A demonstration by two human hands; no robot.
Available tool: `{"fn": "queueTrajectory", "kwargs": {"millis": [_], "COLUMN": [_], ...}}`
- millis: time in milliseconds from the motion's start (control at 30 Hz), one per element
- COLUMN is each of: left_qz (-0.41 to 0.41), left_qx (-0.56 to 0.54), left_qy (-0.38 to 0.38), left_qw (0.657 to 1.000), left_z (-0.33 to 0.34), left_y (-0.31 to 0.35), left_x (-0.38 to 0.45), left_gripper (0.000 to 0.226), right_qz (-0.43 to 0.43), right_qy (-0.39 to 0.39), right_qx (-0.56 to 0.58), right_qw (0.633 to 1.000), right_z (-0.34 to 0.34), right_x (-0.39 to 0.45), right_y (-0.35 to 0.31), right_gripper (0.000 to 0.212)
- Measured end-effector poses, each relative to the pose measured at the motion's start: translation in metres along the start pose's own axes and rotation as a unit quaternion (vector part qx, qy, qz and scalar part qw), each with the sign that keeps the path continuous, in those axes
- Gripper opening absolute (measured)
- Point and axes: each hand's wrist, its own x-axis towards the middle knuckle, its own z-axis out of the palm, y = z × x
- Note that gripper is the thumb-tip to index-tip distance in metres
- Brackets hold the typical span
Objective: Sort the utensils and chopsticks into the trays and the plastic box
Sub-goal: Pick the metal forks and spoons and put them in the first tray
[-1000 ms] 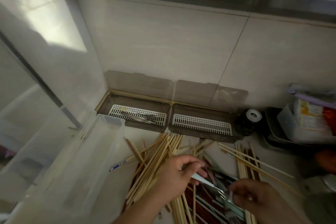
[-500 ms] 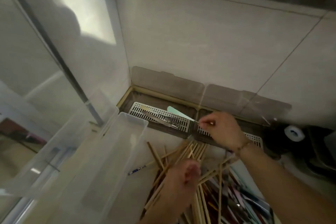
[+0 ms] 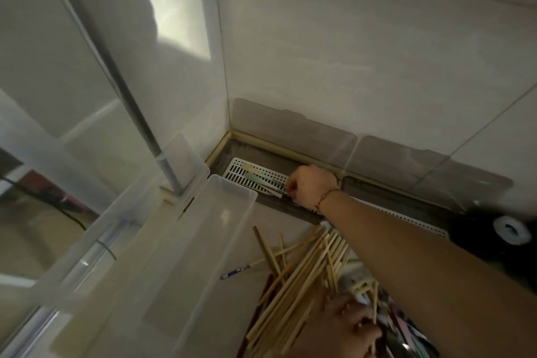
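Two brown trays with white slotted grates sit against the wall: the left tray (image 3: 236,167) and the right tray (image 3: 412,219). My right hand (image 3: 312,183) reaches over the left tray, fingers pinched on the end of a green-handled utensil (image 3: 257,179) that lies on the grate beside another utensil. A clear plastic box (image 3: 189,256) stands in front of the left tray. Wooden chopsticks (image 3: 302,285) lie piled on the counter, mixed with coloured utensils (image 3: 406,331). My left hand (image 3: 340,328) rests on that pile at the bottom edge; its grip is unclear.
The tray lids (image 3: 290,125) stand up against the tiled wall. A black roll with a white core (image 3: 511,229) sits right of the trays. A blue-patterned chopstick (image 3: 235,272) lies apart from the pile. A metal pole (image 3: 139,113) and glass panel bound the left side.
My right hand has carried the green-handled utensil from the pile to the left tray and lowered it onto the grate. My left hand stayed on the chopstick pile. The view swung left.
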Motion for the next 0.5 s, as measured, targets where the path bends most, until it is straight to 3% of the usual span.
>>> {"fn": "queueTrajectory", "kwargs": {"millis": [100,200,267,367,433,500], "left_qz": [0.024,0.001,-0.021,-0.018,-0.039,-0.047], "left_qx": [0.133,0.127,0.134,0.148,0.159,0.161], "left_qy": [0.044,0.02,-0.015,0.011,-0.016,0.009], "left_qw": [0.99,0.992,0.991,0.989,0.986,0.986], "left_z": [0.002,-0.001,0.004,0.001,-0.003,-0.001], "left_y": [0.007,0.013,0.018,0.024,0.033,0.037], "left_x": [0.003,0.014,0.021,0.018,0.016,0.018], "left_gripper": [0.028,0.051,0.06,0.058,0.051,0.05], "right_qz": [-0.04,-0.067,-0.076,-0.083,-0.044,0.036], "right_qy": [-0.002,0.019,0.072,0.199,0.211,0.16], "right_qx": [-0.021,0.038,0.108,0.155,0.162,0.149], "right_qw": [0.999,0.997,0.989,0.964,0.963,0.975], "right_z": [0.001,-0.001,-0.003,0.004,0.017,0.035], "right_x": [-0.009,-0.034,-0.067,-0.136,-0.187,-0.235], "right_y": [0.009,0.023,0.037,0.061,0.081,0.099], "right_gripper": [0.03,0.029,0.024,0.017,0.017,0.022]}}
